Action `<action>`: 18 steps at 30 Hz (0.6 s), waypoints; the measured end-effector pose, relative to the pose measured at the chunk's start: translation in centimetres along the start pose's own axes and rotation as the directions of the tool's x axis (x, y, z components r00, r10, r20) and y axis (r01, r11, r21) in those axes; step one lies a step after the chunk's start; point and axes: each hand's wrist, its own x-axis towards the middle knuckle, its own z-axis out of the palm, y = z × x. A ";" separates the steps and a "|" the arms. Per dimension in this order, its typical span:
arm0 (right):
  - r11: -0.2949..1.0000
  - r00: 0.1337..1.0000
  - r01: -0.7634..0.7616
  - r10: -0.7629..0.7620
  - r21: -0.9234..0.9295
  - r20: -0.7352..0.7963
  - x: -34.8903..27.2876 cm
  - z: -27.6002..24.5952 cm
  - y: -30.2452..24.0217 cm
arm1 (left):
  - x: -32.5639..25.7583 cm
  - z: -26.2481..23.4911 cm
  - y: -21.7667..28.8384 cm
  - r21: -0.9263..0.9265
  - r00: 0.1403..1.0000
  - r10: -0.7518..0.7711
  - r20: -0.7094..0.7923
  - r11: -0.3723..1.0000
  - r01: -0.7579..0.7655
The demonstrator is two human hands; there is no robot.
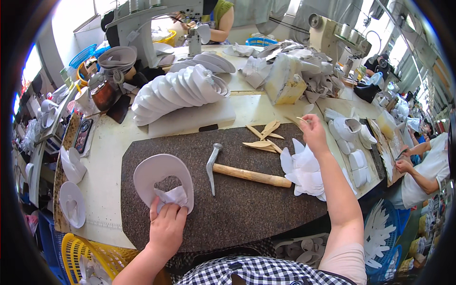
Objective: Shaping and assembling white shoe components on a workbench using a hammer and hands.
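Note:
My left hand (166,227) presses on the near end of a white curved shoe-upper piece (159,178) lying flat on a dark speckled work mat (237,204). My right hand (314,133) reaches to the mat's far right corner and pinches a thin tan strip (301,118). Several more tan leaf-shaped strips (265,137) lie on the mat just left of that hand. A hammer (237,171) with a wooden handle rests in the mat's middle between my hands. A loose pile of white cut pieces (304,171) sits under my right forearm.
A long fanned stack of white uppers (175,90) lies on a white board behind the mat. Sewing machines (147,23) stand at the back; another person (221,19) sits there. A person (422,171) works at the right. A yellow basket (90,256) is at lower left.

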 end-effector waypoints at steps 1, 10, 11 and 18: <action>1.000 1.000 -0.001 0.000 0.015 0.031 0.0 0.3 0.0 | -0.2 0.0 0.1 0.037 0.999 -0.001 -0.034 0.999 0.002; 0.806 0.915 -0.209 -0.039 0.553 0.402 -11.9 4.1 -9.0 | -1.1 -0.5 1.2 0.060 0.993 0.115 -0.036 0.992 -0.113; 0.765 0.866 -0.184 -0.171 0.617 0.470 -12.6 4.9 -9.5 | -1.1 -0.4 1.3 0.065 0.994 0.107 -0.025 0.992 -0.105; 0.872 0.605 0.459 -0.446 0.169 0.660 -17.9 16.2 -13.2 | -1.1 0.7 2.4 0.177 0.988 0.156 0.004 0.972 -0.155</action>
